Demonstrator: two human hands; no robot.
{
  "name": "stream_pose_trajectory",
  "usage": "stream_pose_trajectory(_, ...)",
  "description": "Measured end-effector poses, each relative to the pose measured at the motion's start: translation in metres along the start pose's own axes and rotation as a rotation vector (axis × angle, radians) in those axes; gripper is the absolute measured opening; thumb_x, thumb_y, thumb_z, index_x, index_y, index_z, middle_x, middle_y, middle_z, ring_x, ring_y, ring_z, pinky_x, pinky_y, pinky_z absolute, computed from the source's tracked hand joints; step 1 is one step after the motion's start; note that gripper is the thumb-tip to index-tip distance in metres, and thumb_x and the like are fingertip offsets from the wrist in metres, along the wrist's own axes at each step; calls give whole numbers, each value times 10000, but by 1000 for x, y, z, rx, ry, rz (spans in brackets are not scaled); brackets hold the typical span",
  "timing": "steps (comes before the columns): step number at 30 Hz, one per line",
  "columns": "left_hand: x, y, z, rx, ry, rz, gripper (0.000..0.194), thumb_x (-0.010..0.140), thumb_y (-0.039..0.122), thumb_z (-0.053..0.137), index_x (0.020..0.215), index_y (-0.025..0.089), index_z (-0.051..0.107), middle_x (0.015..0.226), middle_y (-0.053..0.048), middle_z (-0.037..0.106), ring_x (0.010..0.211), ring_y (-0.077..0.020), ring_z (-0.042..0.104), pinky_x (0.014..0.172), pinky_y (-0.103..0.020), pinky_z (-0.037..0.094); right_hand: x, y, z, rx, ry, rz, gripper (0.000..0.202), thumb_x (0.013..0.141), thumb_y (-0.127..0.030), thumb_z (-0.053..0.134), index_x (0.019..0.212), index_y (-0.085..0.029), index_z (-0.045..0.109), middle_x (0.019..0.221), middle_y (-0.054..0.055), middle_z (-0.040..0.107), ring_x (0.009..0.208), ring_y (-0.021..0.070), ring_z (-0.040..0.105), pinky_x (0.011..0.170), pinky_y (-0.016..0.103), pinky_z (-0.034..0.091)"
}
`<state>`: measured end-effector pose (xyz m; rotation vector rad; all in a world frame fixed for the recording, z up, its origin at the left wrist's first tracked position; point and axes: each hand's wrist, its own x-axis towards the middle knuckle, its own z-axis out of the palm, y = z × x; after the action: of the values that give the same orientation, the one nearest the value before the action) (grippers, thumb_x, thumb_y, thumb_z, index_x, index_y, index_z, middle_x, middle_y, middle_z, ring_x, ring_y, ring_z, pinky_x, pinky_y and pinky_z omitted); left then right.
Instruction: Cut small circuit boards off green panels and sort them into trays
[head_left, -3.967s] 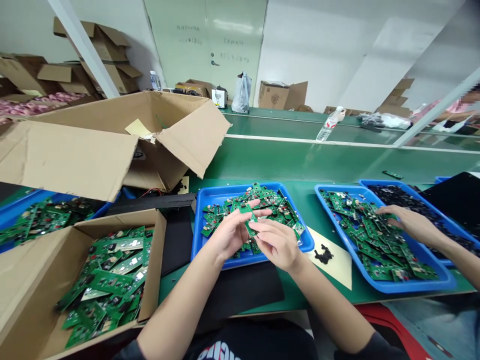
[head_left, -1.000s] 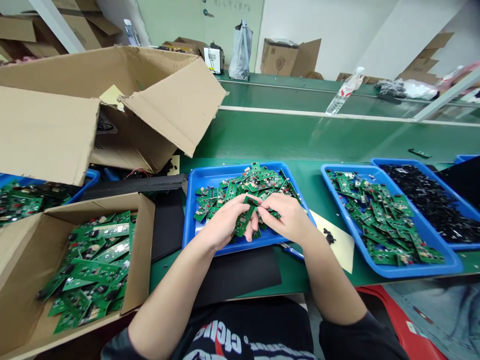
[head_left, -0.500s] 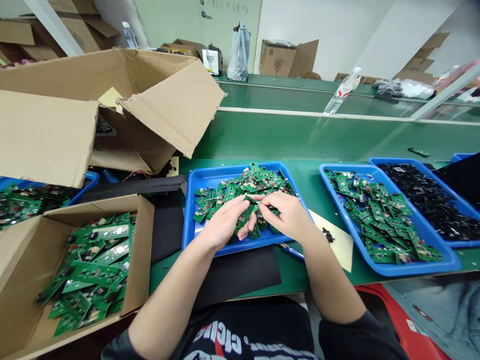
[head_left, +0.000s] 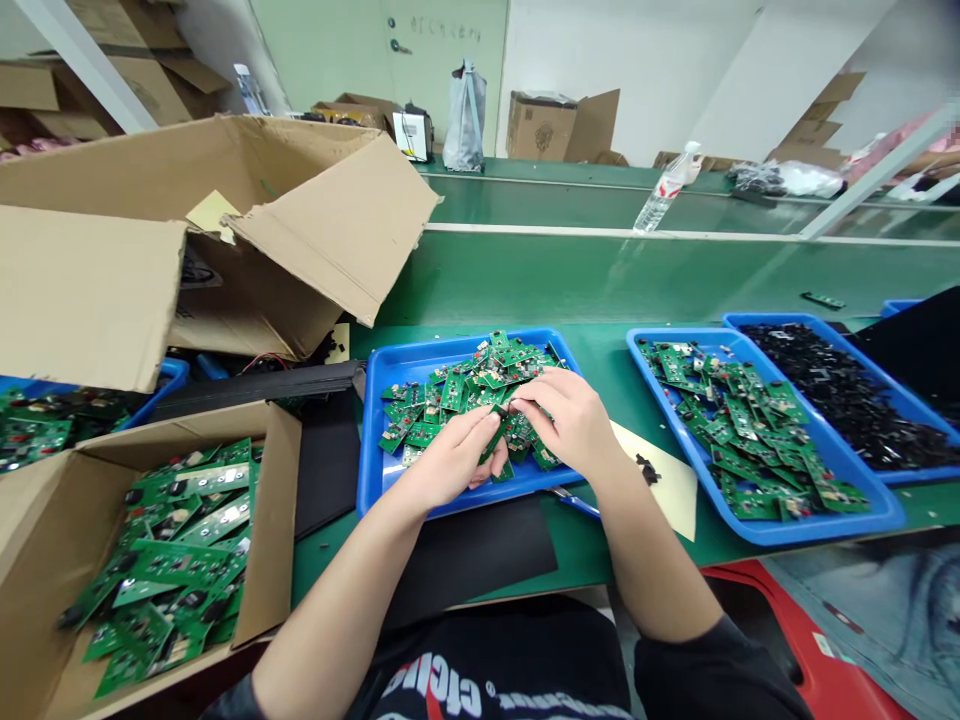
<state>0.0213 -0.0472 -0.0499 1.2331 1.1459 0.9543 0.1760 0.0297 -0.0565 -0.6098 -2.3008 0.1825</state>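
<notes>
Over the front part of a blue tray [head_left: 375, 400] heaped with green circuit boards [head_left: 454, 390], my two hands meet. My left hand [head_left: 457, 455] is closed on a small green circuit board [head_left: 495, 425], with its thumb on top. My right hand [head_left: 562, 415] pinches at the board's upper end; whatever lies between its fingertips is too small to make out. Beside my right forearm, a cream sheet [head_left: 675, 490] bears small black parts [head_left: 647, 468]. A blue-handled tool [head_left: 577, 502] lies at the tray's front edge, partly under that forearm.
A cardboard box [head_left: 274, 520] of circuit boards stands at the left, with a large open carton [head_left: 322, 220] behind. At the right are a blue tray [head_left: 885, 515] of boards and another [head_left: 911, 470] of black parts. Black sheets [head_left: 480, 555] lie in front. A water bottle [head_left: 667, 190] stands behind.
My right fingertips have shifted slightly on the board, and the dark piece seen at the fingertips earlier is now mostly hidden. The whole view has shifted a little.
</notes>
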Motion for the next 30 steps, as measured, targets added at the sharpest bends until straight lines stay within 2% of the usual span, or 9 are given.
stream_pose_trajectory(7, 1, 1, 1, 80, 30, 13, 427, 875, 386, 325, 538, 169, 473, 395, 41, 355, 352, -77, 329, 397, -214, 292, 1, -8, 8, -2, 97, 17, 185, 857, -217, 471, 972, -262, 608, 981, 58, 611, 941, 198, 571, 941, 443, 406)
stream_pose_trajectory(10, 1, 0, 2, 119, 71, 27, 448, 877, 407, 313, 530, 169, 469, 408, 36, 372, 361, -80, 346, 405, -217, 295, 3, -14, 7, 10, 117, 60, 309, 844, -248, 484, 1150, -277, 522, 1199, 84, 508, 1139, 256, 468, 986, 520, 344)
stream_pose_trajectory(12, 2, 0, 2, 158, 97, 42, 474, 881, 430, 290, 545, 161, 490, 433, 28, 406, 368, -77, 360, 418, -218, 308, 2, -16, 5, 18, 229, 103, 382, 823, -267, 509, 1204, -270, 473, 1275, 97, 439, 1217, 295, 383, 987, 556, 323)
stream_pose_trajectory(16, 1, 1, 2, 135, 137, 92, 460, 887, 449, 267, 892, 128, 595, 538, 26, 488, 388, -78, 388, 460, -228, 351, -2, -14, 2, 104, 548, 214, 290, 802, -237, 522, 1092, -236, 531, 1147, 110, 515, 1102, 274, 486, 888, 492, 435)
stream_pose_trajectory(18, 0, 1, 1, 97, 167, 128, 457, 893, 432, 269, 1071, 121, 553, 624, 15, 523, 439, -82, 421, 529, -241, 395, -3, -13, 1, 230, 573, 275, 161, 799, -227, 525, 951, -212, 576, 931, 75, 591, 876, 209, 583, 753, 393, 503)
stream_pose_trajectory(20, -1, 1, -1, 89, 192, 168, 455, 900, 406, 270, 1163, 123, 510, 709, -5, 541, 510, -90, 451, 608, -258, 420, -3, -14, 0, 407, 531, 371, 74, 797, -240, 534, 824, -193, 584, 740, 25, 594, 662, 143, 576, 609, 295, 503)
stream_pose_trajectory(23, -1, -3, -3, 131, 202, 232, 442, 906, 372, 289, 1272, 159, 418, 824, -28, 548, 635, -111, 492, 698, -281, 432, -2, -16, -1, 735, 427, 542, 170, 796, -305, 545, 684, -179, 562, 577, -19, 557, 477, 85, 500, 462, 213, 435)
stream_pose_trajectory(26, 0, -11, -5, 184, 225, 296, 459, 896, 357, 348, 1323, 192, 320, 922, -51, 533, 789, -145, 531, 761, -308, 445, 1, -16, -1, 1071, 160, 686, 312, 803, -413, 525, 620, -163, 563, 520, -12, 562, 413, 74, 485, 406, 194, 402)
stream_pose_trajectory(30, 4, -17, -7, 347, 302, 436, 378, 871, 294, 436, 1232, 197, 382, 1038, -89, 524, 987, -191, 519, 837, -347, 439, 5, -14, 4, 1395, -138, 857, 446, 771, -563, 499, 645, -145, 586, 499, 10, 586, 394, 96, 528, 392, 206, 424)
